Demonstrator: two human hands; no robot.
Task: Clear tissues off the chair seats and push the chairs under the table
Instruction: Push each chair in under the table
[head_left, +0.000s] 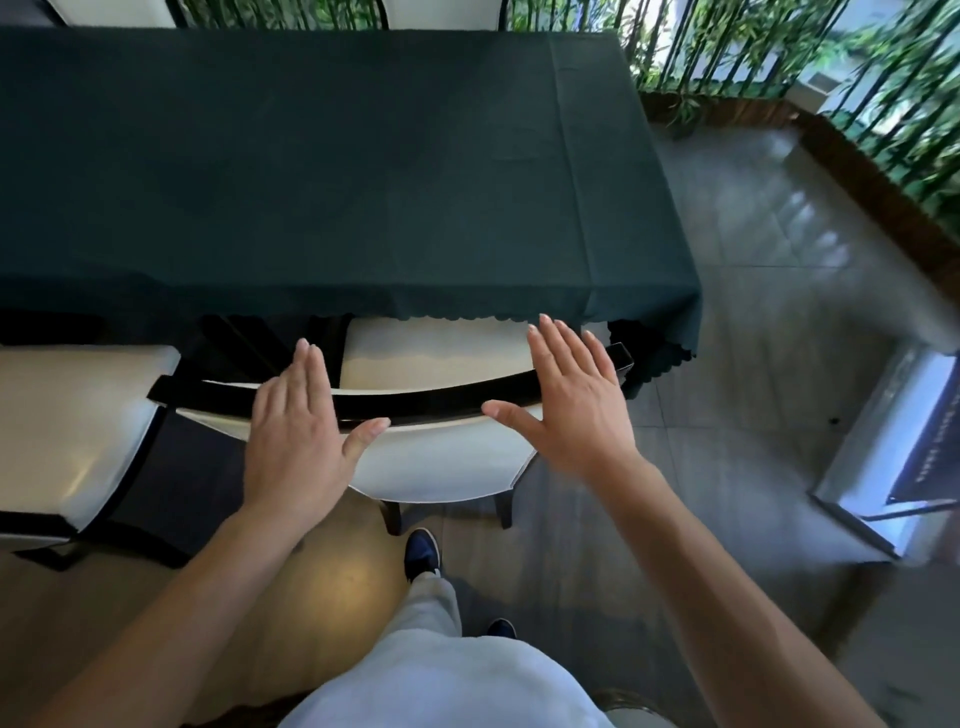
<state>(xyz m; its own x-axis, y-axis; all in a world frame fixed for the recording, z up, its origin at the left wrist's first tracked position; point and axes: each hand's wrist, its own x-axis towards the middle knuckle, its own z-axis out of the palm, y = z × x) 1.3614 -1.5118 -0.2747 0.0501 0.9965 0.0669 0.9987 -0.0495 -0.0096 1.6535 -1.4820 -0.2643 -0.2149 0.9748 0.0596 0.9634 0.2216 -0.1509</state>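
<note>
A grey tiled floor (727, 260) with green bamboo (883, 78) along the right edge. A long bench (311, 156) draped in a dark green cloth fills the upper view. A white chair (431, 457) with a black top rail stands at its near edge, the seat partly under the cloth. The left hand (293, 441) and right hand (576, 400) are over the rail, fingers (306, 369) straight and spread, holding nothing; whether they touch it is unclear. A second chair (67, 426) stands pulled out at left.
</note>
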